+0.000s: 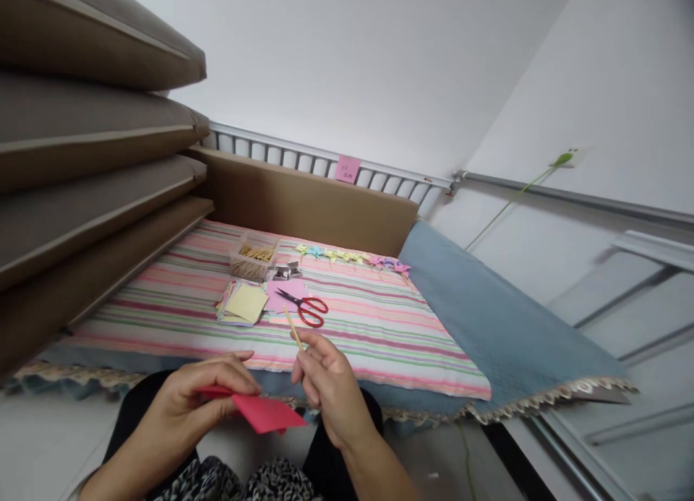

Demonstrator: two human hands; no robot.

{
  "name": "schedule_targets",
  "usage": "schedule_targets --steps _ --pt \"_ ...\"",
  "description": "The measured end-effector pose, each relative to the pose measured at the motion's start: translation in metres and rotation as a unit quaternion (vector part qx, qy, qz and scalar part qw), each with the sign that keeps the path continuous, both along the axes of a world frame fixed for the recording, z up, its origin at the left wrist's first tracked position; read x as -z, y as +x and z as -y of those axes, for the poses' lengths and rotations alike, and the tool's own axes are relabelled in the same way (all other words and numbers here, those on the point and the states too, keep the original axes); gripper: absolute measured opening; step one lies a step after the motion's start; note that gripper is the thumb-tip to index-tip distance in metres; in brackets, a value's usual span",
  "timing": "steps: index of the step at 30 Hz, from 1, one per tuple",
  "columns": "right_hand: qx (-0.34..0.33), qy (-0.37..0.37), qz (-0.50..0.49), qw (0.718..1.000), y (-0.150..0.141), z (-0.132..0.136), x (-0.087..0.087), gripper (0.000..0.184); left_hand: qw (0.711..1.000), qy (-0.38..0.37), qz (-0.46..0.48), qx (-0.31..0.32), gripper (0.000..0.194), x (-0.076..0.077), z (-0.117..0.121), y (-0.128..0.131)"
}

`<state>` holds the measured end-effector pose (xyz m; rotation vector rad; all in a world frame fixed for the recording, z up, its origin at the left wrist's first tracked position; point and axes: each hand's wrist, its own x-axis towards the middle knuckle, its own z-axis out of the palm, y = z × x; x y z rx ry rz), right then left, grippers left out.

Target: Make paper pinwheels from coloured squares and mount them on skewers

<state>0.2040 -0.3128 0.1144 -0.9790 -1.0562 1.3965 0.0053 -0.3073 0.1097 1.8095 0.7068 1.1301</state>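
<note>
My left hand (217, 389) pinches a piece of red paper (268, 414), which seems folded or cut, near my lap. My right hand (328, 385) grips a thin wooden stick (293, 330) between thumb and fingers, its tip pointing up and away from me. Beyond the hands lie red-handled scissors (311, 311), partly over pink paper (277, 296). Beside them sits a stack of square paper sheets (246, 303) with a yellow one on top.
A clear plastic box (254, 259) holds many thin sticks. Small paper pinwheels (352, 257) lie in a row at the back of the striped cloth (379, 342). Stacked brown cushions (97, 147) rise at the left. A pink note (348, 169) hangs on the radiator.
</note>
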Motion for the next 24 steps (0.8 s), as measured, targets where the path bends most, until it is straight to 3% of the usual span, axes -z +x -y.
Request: schedule_targets --steps 9,24 --pt "-0.09 0.025 0.106 0.99 0.0 0.006 0.017 0.029 0.999 -0.012 0.015 -0.043 0.01 -0.002 0.0 0.0" --pt "-0.024 0.134 0.244 0.96 -0.001 0.009 0.006 0.021 0.998 0.003 0.019 -0.066 0.017 0.0 0.001 0.003"
